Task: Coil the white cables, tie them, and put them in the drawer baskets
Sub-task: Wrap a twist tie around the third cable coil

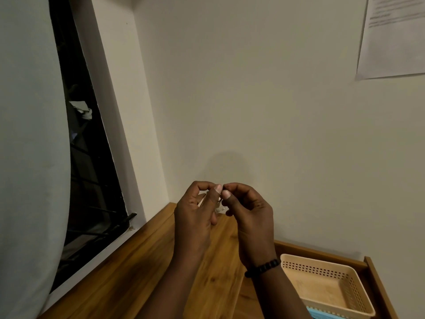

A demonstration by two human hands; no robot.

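Both hands are up in front of the wall, raised above the wooden desk, fingertips almost meeting. The left hand has its fingers curled, thumb and forefinger pinching something small and pale, with a thin pale strip poking out beside the thumb. It could be a tie or a bit of white cable; it is too small and too hidden to say which. The right hand is curled too, its thumb and forefinger pinched right against the left thumb tip, and a little clear or whitish piece shows in the gap below the two thumbs (blurred, mostly covered by the fingers). A dark beaded bracelet sits on the right wrist.

Down at the lower right, the open drawer holds a beige basket with rows of small holes in its walls, its pale bottom showing. A blue edge peeks out just at the basket's near side. No coiled cable shows in the basket.

On the left, a pale curtain hangs beside a dark window. A printed sheet of paper is stuck on the wall at upper right.
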